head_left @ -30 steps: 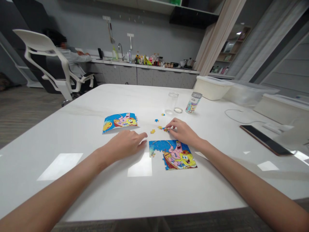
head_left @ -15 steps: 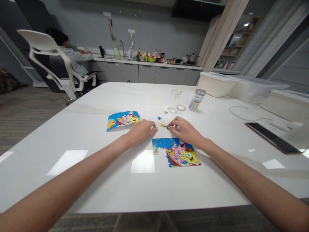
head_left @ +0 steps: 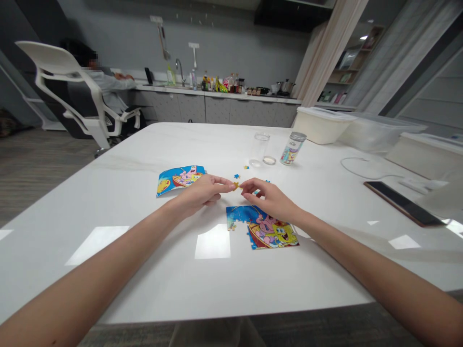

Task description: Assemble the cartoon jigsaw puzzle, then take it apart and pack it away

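A small yellow puzzle piece (head_left: 236,185) is pinched between the thumb and index finger of my left hand (head_left: 202,192). My right hand (head_left: 269,196) meets it from the other side, its curled fingertips at the piece's edge. Part of a teal piece (head_left: 256,192) shows beneath the right hand. Just in front of me lies a partly joined cartoon puzzle (head_left: 273,232), with a gap at its lower left; my right hand covers some of its top edge. Loose blue pieces (head_left: 237,176) lie beyond my hands. A curved picture card (head_left: 177,178) with the same scene is behind my left hand.
A clear jar (head_left: 260,147), a ring-shaped lid (head_left: 269,160) and a printed canister (head_left: 292,148) stand farther back. At right are a phone (head_left: 403,203), a white cable (head_left: 356,172) and storage boxes (head_left: 323,126). A person sits in a white chair (head_left: 83,91) at far left.
My hands have come together around the yellow piece, the left reaching rightward with its index finger extended. The right hand has shifted off the loose pieces, and a teal one shows under it.
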A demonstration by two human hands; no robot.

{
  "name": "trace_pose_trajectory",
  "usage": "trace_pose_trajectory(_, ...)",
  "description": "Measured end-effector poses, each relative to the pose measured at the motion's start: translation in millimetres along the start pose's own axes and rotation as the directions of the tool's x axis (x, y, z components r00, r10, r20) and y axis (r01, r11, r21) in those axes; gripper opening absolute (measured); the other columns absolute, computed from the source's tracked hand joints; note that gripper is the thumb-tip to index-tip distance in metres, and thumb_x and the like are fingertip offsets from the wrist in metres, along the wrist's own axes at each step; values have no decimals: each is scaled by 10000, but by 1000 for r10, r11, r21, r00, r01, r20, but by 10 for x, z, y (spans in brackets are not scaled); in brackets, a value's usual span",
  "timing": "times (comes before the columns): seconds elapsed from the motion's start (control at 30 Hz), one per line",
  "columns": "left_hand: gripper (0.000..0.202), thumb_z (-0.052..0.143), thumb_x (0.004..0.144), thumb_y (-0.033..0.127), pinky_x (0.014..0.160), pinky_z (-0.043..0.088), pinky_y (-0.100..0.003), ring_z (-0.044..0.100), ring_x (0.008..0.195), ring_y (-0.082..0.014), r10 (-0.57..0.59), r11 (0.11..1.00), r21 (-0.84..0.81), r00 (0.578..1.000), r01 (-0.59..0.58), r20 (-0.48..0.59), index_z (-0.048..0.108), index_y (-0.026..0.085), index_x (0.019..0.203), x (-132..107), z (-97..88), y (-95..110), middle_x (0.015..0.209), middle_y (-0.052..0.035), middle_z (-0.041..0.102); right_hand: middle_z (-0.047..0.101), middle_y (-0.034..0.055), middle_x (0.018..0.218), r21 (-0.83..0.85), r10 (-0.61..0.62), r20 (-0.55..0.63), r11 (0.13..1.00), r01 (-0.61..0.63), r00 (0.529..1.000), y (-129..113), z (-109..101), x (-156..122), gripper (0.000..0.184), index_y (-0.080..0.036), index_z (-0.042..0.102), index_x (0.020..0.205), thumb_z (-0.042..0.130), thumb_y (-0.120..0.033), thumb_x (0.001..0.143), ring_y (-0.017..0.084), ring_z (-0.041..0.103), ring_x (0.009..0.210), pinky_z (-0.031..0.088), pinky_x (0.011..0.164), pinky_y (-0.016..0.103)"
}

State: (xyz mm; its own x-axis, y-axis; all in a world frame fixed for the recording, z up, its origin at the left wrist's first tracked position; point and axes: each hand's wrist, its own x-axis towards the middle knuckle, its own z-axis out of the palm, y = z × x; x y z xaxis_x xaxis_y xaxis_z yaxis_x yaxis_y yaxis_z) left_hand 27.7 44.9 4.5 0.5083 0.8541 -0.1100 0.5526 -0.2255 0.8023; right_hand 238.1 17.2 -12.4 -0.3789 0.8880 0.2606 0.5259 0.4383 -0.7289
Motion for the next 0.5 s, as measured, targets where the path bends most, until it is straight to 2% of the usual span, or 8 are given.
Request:
trace_pose_trajectory(0.07, 435, 413, 935, 452, 409, 214, -240, 169, 417, -77, 18, 998, -62, 999, -15, 34, 588, 124, 1160, -52, 20, 57, 504, 88, 230, 675, 36, 921, 205, 62, -13, 977, -58, 998, -91, 43, -18, 196, -212, 597, 1016, 593, -278, 831, 154, 626, 828, 502, 708, 296)
trace_pose_trajectory(0.13, 437, 411, 934, 455, 405, 204, -242, 138, 423, -73, 22, 997, -80, 998, -18, 53, 599, 114, 1132, -88, 39, 105, 510, 95, 192, 670, 28, 867, 333, 98, -29, 939, -83, 995, -177, 72, -39, 190, -210, 605, 952, 630, -325, 804, 146, 626, 786, 501, 683, 287)
trace_pose_trajectory(0.23, 430, 428, 925, 459, 411, 213, -246, 138, 424, -70, 27, 996, -86, 998, -21, 64, 615, 114, 1101, -114, 51, 152, 499, 96, 191, 670, 21, 805, 410, 156, -55, 904, -120, 986, -262, 81, -69, 173, -214, 614, 863, 638, -370, 793, 138, 622, 738, 486, 639, 272)
trace_pose_trajectory(0.33, 414, 424, 934, 446, 421, 222, -246, 148, 428, -72, 54, 998, -49, 995, -50, 84, 601, 142, 1152, -121, 42, 165, 500, 96, 177, 669, 20, 746, 464, 226, -69, 869, -169, 972, -274, 71, -91, 174, -212, 617, 812, 632, -384, 794, 135, 614, 708, 459, 594, 259)
trace_pose_trajectory(0.43, 401, 443, 934, 410, 412, 221, -238, 155, 425, -68, 64, 998, -11, 995, -63, 81, 569, 150, 1213, -121, 30, 150, 503, 99, 185, 676, 22, 732, 545, 268, -29, 812, -209, 963, -244, 75, -106, 164, -206, 605, 791, 656, -360, 764, 134, 618, 693, 450, 589, 256)
trace_pose_trajectory(0.5, 372, 482, 915, 373, 400, 209, -232, 153, 418, -61, 65, 997, -47, 995, -62, 75, 586, 133, 1179, -119, 25, 135, 494, 102, 209, 687, 27, 755, 598, 290, 4, 766, -235, 957, -227, 89, -116, 173, -206, 583, 784, 676, -345, 739, 134, 627, 691, 452, 594, 257)
